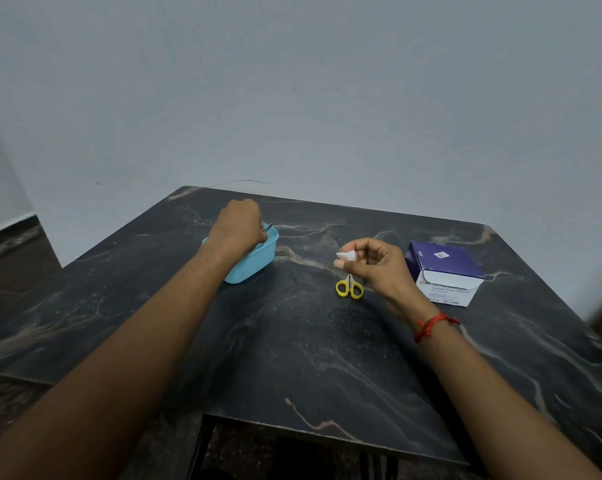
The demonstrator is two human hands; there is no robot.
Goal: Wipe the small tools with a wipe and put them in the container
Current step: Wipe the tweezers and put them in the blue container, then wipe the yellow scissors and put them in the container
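The small tool (268, 227) in hand is a thin, dark metal piece. Only its tip shows in the head view, poking out past the left hand (238, 230) above the far rim of the light blue container (254, 261). The left hand is held over the container with its back to the camera and its fingers curled round the tool. Whether the tool touches the inside of the container cannot be told.

The container stands on the dark, marble-patterned surface (292, 341), left of centre.

The right hand (375, 265) is raised just above the surface. Its thumb and fingers (341, 263) pinch a small, crumpled white wipe (346, 255), and the other fingers are loosely curled. A red thread (434, 325) circles the right wrist.

A pair of scissors (349, 288) with yellow handles lies flat on the surface just beneath the right hand, handles toward the person and the blades partly hidden by the hand.

Further right stands a purple and white box (445, 271) with printed text, its top flap open. A plain pale wall (292, 98) rises behind.
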